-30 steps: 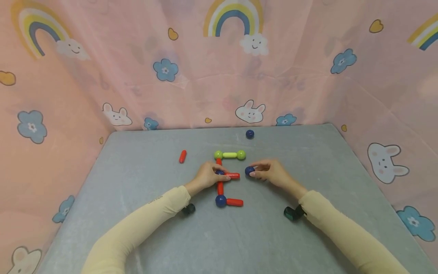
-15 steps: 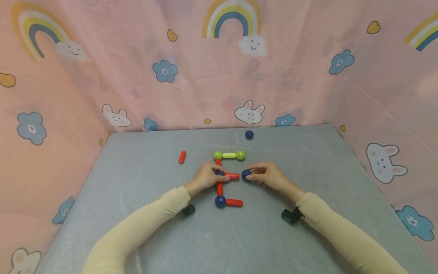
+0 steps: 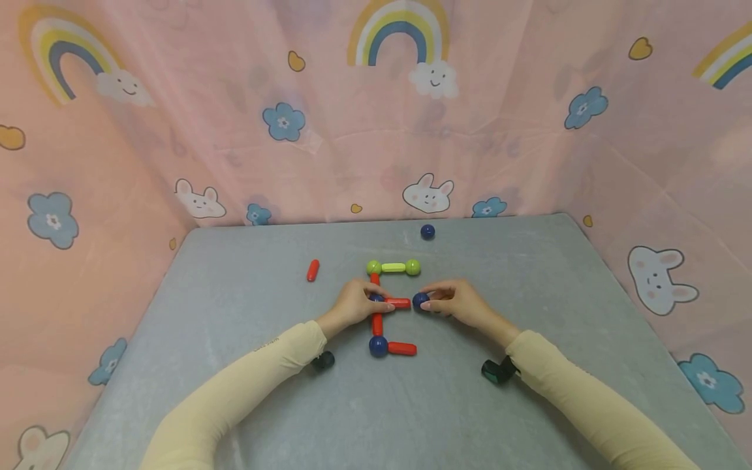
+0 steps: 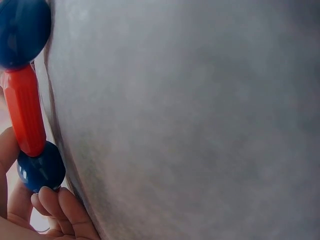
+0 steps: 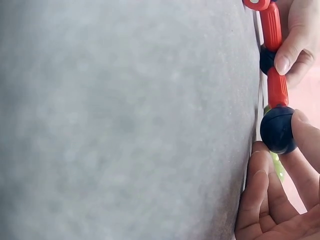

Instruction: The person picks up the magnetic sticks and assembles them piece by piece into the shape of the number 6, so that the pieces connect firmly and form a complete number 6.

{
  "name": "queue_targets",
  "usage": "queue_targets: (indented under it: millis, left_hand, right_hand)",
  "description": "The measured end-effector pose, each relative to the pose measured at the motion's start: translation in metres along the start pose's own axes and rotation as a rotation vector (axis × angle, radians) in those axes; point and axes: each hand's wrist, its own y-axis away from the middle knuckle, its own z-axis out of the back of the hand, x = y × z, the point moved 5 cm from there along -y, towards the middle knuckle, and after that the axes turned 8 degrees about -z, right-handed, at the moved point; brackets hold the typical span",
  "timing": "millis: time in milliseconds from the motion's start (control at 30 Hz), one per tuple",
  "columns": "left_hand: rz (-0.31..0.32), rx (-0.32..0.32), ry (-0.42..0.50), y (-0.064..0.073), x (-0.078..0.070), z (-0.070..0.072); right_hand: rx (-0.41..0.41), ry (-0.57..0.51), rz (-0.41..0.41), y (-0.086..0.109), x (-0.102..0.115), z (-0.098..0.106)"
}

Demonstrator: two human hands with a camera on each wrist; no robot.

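My left hand [image 3: 354,304] grips the middle blue ball [image 4: 42,167] of a magnetic stick-and-ball shape lying on the table, its thumb along the red rod [image 3: 401,303] that points right. My right hand [image 3: 461,303] pinches another blue ball [image 5: 278,130] between thumb and fingers, right at that rod's free end. From the middle ball, one red rod [image 3: 375,279] runs back to a green ball [image 3: 374,267]. Another red rod [image 4: 25,110] runs forward to a blue corner ball [image 3: 378,346], which has a red rod [image 3: 403,349] on its right.
A green rod [image 3: 393,267] with a second green ball [image 3: 413,267] forms the shape's far arm. One loose red rod [image 3: 313,270] lies left of it, and a loose blue ball [image 3: 427,232] sits near the table's back edge. A patterned pink cloth [image 3: 352,163] hangs behind the table.
My right hand has brought its blue ball left and slightly nearer, up to the end of the middle red rod. My left hand has kept its grip in place.
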Motion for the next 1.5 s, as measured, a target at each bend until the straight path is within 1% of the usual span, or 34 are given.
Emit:
queue_targets:
  millis: [300,533,633,800,1233,1367,1500]
  left_hand:
    - [0.008,0.003,0.000,0.0000,0.0002,-0.0007]
    - [-0.002,0.002,-0.009,0.0002,0.0003,-0.0010]
    - [0.000,0.002,-0.007,0.0003,0.0007,-0.0010]
    - [0.006,0.003,-0.002,0.0001,0.0018,-0.0012]
    - [0.008,0.002,-0.005,0.0008,-0.0003,-0.0016]
    - [-0.007,-0.004,0.019,0.0010,0.0004,-0.0007]
    - [-0.020,-0.031,0.089,0.0036,0.0028,0.0020]
  right_hand:
    - [-0.001,0.011,-0.027,-0.0014,-0.0006,-0.0003]
    - [0.014,0.016,-0.010,-0.0026,-0.0005,-0.0024]
    - [0.007,0.017,-0.026,-0.0027,-0.0010,-0.0023]
    - [0.004,0.021,-0.030,-0.0023,-0.0007,-0.0024]
    - [0.003,0.033,-0.015,-0.0018,0.0004,-0.0039]
    - [0.010,0.034,-0.013,-0.0022,-0.0001,-0.0041]
    - [0.016,0.033,-0.011,-0.0015,0.0010,-0.0041]
